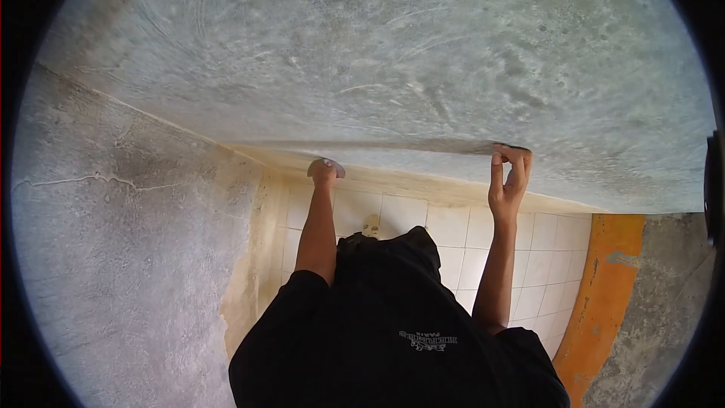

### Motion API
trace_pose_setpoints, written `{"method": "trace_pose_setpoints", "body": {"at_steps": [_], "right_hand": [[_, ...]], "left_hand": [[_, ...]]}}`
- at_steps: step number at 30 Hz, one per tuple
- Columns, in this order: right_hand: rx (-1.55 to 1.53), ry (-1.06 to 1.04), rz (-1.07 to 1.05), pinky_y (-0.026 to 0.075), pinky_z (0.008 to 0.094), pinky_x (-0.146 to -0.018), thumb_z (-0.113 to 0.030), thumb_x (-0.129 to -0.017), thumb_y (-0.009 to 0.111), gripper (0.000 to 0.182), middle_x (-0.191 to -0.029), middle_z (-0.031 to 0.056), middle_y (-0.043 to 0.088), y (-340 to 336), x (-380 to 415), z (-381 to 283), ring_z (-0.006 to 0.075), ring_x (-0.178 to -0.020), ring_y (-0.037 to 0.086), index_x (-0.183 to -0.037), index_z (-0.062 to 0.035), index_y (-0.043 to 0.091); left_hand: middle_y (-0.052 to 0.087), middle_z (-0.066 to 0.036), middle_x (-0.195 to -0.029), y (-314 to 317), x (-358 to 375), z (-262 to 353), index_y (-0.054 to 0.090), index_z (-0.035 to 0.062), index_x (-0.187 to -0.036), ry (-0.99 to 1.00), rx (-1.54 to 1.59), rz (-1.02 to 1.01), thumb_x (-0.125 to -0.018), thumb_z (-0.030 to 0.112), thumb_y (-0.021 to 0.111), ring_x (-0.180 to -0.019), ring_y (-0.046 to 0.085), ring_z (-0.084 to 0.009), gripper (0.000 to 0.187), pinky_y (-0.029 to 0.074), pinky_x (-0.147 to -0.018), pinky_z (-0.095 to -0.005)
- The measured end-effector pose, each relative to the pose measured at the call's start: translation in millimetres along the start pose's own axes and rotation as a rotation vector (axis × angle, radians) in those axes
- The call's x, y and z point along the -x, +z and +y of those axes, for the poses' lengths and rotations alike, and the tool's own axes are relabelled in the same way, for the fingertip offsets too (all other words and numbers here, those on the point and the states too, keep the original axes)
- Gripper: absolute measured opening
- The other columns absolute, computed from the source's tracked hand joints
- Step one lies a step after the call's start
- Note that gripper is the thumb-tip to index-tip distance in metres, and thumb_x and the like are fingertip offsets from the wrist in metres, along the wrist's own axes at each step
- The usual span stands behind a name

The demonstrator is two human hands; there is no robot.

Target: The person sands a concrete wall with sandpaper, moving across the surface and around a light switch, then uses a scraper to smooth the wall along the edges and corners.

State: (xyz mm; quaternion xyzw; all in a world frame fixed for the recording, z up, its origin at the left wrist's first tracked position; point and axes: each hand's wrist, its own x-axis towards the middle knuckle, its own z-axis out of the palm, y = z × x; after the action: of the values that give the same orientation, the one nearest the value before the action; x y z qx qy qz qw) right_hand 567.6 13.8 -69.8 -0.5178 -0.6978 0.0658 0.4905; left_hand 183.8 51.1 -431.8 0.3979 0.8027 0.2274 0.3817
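My left hand (325,172) is closed on a flat, rounded grey-brown piece (339,169), low against the grey plastered wall (377,53). What the piece is made of is too small to tell. Further right, my right hand (511,175) reaches up to the same wall with bent fingers. Thumb and fingers come together near a thin dark sliver (516,146) at the wall surface; I cannot make out what it is.
On the left stands a second grey wall (128,204) with a crack. Below are white floor tiles (447,225), with part of a foot (370,227) showing. An orange painted strip (604,287) borders the tiles on the right, beside rough grey concrete (661,310).
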Motion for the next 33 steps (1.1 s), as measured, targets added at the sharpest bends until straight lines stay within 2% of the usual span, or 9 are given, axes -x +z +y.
{"method": "trace_pose_setpoints", "body": {"at_steps": [5, 8, 11, 14, 17, 23, 27, 30, 33], "right_hand": [[0.008, -0.006, 0.002, 0.043, 0.0305, -0.079, -0.011, -0.094, 0.059, 0.011, -0.097, 0.0070, 0.056, -0.3, -0.2, 1.4, 0.0177, -0.086, 0.050, -0.101, -0.0042, 0.063], [0.014, -0.019, 0.000, 0.043, 0.0303, -0.079, -0.011, -0.094, 0.059, 0.011, -0.097, 0.0071, 0.056, -0.4, -0.1, 2.2, 0.0179, -0.087, 0.050, -0.101, -0.0041, 0.063], [-0.029, -0.011, 0.033, 0.044, 0.0312, -0.077, -0.006, -0.090, 0.062, 0.011, -0.094, 0.0074, 0.056, 1.9, -0.9, 0.8, 0.0195, -0.086, 0.050, -0.100, -0.0046, 0.066], [0.016, -0.017, 0.009, 0.044, 0.0314, -0.077, -0.006, -0.090, 0.062, 0.011, -0.094, 0.0077, 0.056, -0.3, -0.8, 0.9, 0.0198, -0.086, 0.050, -0.101, -0.0046, 0.066], [0.000, -0.015, 0.017, 0.044, 0.0315, -0.077, -0.005, -0.090, 0.062, 0.012, -0.094, 0.0076, 0.056, 0.3, -0.8, 1.4, 0.0199, -0.087, 0.050, -0.100, -0.0046, 0.065], [0.012, -0.025, 0.014, 0.044, 0.0314, -0.077, -0.005, -0.089, 0.062, 0.012, -0.094, 0.0075, 0.056, 0.6, -0.4, 2.3, 0.0198, -0.086, 0.050, -0.101, -0.0048, 0.066], [0.017, -0.015, -0.005, 0.044, 0.0314, -0.077, -0.005, -0.090, 0.061, 0.012, -0.095, 0.0077, 0.057, -0.6, 0.1, 1.8, 0.0198, -0.087, 0.051, -0.102, -0.0051, 0.065], [0.008, -0.020, -0.003, 0.045, 0.0317, -0.078, -0.005, -0.090, 0.061, 0.013, -0.096, 0.0078, 0.057, -1.6, -0.3, 2.6, 0.0199, -0.088, 0.051, -0.102, -0.0054, 0.066], [-0.020, -0.014, 0.000, 0.045, 0.0321, -0.078, -0.005, -0.091, 0.061, 0.013, -0.097, 0.0079, 0.057, 0.0, -1.5, 2.3, 0.0201, -0.088, 0.051, -0.102, -0.0054, 0.065]], "left_hand": [[0.068, -0.025, -0.092, -3.0, -25.9, -26.4, 0.068, -0.0032, -0.087, 0.118, -0.122, 0.304, -0.088, 0.022, 0.054, -0.086, 0.067, -0.0399, 0.028, 0.055, -0.076, -0.0471], [0.070, -0.019, -0.085, -29.2, -5.1, -1.8, 0.069, 0.0004, -0.092, 0.029, 0.097, -0.095, -0.090, 0.020, 0.056, -0.068, 0.069, -0.0329, 0.023, 0.054, -0.049, -0.0410], [0.069, -0.018, -0.079, -8.7, -60.9, -55.3, 0.068, -0.0015, -0.093, 0.138, -0.357, 0.245, -0.090, 0.022, 0.059, -0.062, 0.068, -0.0305, 0.026, 0.053, -0.049, -0.0397], [0.068, -0.017, -0.074, -50.0, -12.6, -3.3, 0.066, -0.0039, -0.093, 0.046, 0.026, -0.068, -0.090, 0.024, 0.060, -0.055, 0.067, -0.0286, 0.029, 0.053, -0.048, -0.0399], [0.068, -0.025, -0.093, -42.5, -30.1, -20.4, 0.067, -0.0032, -0.096, 0.031, -0.108, 0.112, -0.087, 0.024, 0.059, -0.093, 0.066, -0.0404, 0.030, 0.054, -0.078, -0.0457], [0.069, -0.024, -0.091, -39.7, -2.9, 1.9, 0.067, -0.0017, -0.093, 0.008, 0.035, -0.130, -0.087, 0.024, 0.057, -0.090, 0.066, -0.0405, 0.028, 0.053, -0.077, -0.0481], [0.069, -0.023, -0.088, -8.5, -20.4, -21.2, 0.069, 0.0004, -0.087, 0.164, -0.155, 0.245, -0.085, 0.023, 0.057, -0.087, 0.065, -0.0436, 0.025, 0.052, -0.075, -0.0482], [0.069, -0.020, -0.084, -25.5, 1.2, 4.9, 0.069, 0.0005, -0.087, 0.033, 0.098, -0.185, -0.085, 0.021, 0.058, -0.085, 0.067, -0.0369, 0.023, 0.053, -0.066, -0.0463], [0.067, -0.017, -0.078, -2.5, -27.5, -31.4, 0.068, 0.0008, -0.088, 0.229, -0.155, 0.055, -0.086, 0.020, 0.060, -0.072, 0.068, -0.0274, 0.021, 0.051, -0.053, -0.0423]]}}
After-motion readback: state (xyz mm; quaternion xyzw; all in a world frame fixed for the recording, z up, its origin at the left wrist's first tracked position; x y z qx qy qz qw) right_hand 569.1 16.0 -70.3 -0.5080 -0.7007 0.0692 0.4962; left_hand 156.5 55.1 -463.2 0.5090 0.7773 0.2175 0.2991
